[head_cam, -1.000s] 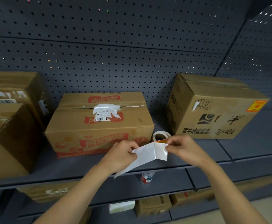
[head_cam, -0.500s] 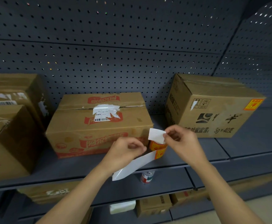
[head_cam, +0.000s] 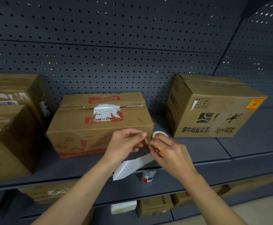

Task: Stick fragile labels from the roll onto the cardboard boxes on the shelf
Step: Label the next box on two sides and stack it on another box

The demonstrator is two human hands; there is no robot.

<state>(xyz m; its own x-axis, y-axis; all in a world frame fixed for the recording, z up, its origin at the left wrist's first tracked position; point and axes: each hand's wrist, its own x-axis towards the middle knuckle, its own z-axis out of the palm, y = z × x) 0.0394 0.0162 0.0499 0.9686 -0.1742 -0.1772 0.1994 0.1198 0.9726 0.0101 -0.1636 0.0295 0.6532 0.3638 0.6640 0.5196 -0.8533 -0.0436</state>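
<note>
The label roll (head_cam: 158, 134) stands on the grey shelf (head_cam: 197, 150) between two cardboard boxes. The middle box (head_cam: 87, 127) has red print and a torn white shipping label on top. The right box (head_cam: 213, 111) bears an orange fragile label (head_cam: 254, 103) at its upper right corner. My left hand (head_cam: 126, 143) pinches the white backing strip (head_cam: 132, 166), which hangs down in front of the shelf edge. My right hand (head_cam: 168, 153) pinches an orange label (head_cam: 158, 151) at the strip's top end, just in front of the roll. Both hands touch near the middle box's right front corner.
Two more cardboard boxes (head_cam: 7, 127) are stacked at the left. A perforated dark panel forms the back wall. On the lower shelf stand a red and white can (head_cam: 148, 177), a white packet (head_cam: 123, 207) and small cartons (head_cam: 155, 205).
My right hand has come down and left to meet my left hand, folding the lifted label end back toward the strip. The left hand has risen slightly with the backing strip.
</note>
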